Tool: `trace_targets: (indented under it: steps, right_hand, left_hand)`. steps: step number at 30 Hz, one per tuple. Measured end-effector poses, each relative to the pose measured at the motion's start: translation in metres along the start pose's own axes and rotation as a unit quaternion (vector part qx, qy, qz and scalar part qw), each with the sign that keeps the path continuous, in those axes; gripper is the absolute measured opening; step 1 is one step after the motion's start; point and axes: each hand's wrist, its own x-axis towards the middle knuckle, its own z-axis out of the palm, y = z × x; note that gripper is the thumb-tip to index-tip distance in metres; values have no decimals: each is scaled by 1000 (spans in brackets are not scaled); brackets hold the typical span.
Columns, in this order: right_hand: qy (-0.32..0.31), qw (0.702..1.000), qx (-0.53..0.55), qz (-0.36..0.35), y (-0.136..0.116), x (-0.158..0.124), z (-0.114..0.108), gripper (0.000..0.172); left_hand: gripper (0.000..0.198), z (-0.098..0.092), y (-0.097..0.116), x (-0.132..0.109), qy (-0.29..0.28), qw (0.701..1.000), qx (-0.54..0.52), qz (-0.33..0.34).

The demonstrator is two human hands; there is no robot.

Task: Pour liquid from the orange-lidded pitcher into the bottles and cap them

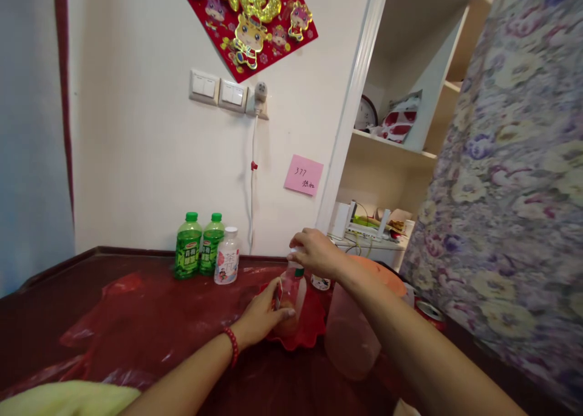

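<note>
Left hand: grip wrapped around clear bottle
Right hand: at its top; cannot tell grip
White-capped bottle: on worktop

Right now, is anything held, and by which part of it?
The left hand holds a clear plastic bottle by its body; the right hand is at its top, grip unclear.

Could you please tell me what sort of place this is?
Probably a room in a home: the floral curtain, the red wall decoration and the shelves suggest this.
</note>
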Motion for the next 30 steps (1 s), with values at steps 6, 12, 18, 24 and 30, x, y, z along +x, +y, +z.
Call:
trace_targets:
  steps: [6, 12, 18, 24, 30]
  right_hand:
    - [50, 998, -13, 38, -8, -5, 10, 28]
    - [142, 987, -19, 70, -13, -14, 32, 30]
    - [203, 977, 9, 65, -14, -38, 24, 39]
    - [275, 949, 157, 0, -23, -89, 24, 22]
    - [281, 925, 256, 26, -34, -114, 33, 25]
  left_hand:
    - [77, 1, -2, 4, 0, 1000, -25, 14]
    - [74, 1, 2, 5, -6, 999, -30, 35]
    - [70, 1, 7, 7, -15, 998, -18, 61]
    - [67, -3, 10, 10, -12, 999, -20, 44]
    - [71, -20, 47, 15, 39, 992, -110, 45]
